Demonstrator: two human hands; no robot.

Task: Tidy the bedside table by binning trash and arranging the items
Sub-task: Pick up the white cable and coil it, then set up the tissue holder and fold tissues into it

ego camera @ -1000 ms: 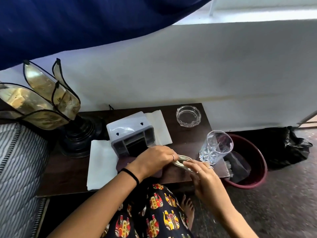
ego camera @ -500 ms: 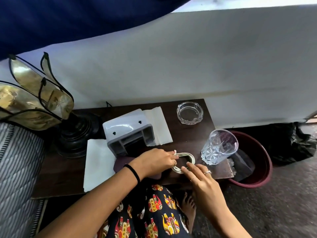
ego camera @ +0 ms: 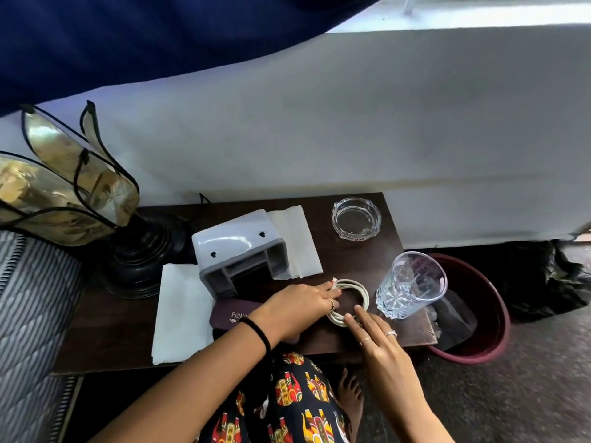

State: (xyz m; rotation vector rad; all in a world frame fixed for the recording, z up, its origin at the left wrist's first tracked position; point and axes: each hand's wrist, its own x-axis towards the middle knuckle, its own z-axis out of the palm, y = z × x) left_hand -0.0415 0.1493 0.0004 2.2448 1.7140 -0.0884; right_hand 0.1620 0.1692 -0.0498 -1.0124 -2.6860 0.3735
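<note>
A coiled white cable (ego camera: pixel 360 290) lies flat near the front edge of the dark wooden bedside table (ego camera: pixel 348 257). My left hand (ego camera: pixel 297 310) rests its straight fingertips on the coil's left side, by the plug end. My right hand (ego camera: pixel 380 338) touches the coil's near side with straight fingers. A cut-glass tumbler (ego camera: pixel 411 284) stands just right of the coil at the table's right edge. A maroon case (ego camera: pixel 230 316) lies partly under my left wrist. The maroon bin (ego camera: pixel 483 318) sits on the floor right of the table, with some trash inside.
A grey plastic holder (ego camera: pixel 240 251) stands mid-table on white paper napkins (ego camera: pixel 182 311). A glass ashtray (ego camera: pixel 356 219) sits at the back right. A lamp with a black base (ego camera: pixel 140 251) fills the left end. A black bag (ego camera: pixel 550 279) lies beyond the bin.
The cable coil went from being held between both hands at the front edge to lying flat on the table. Both hands' fingers have straightened onto it.
</note>
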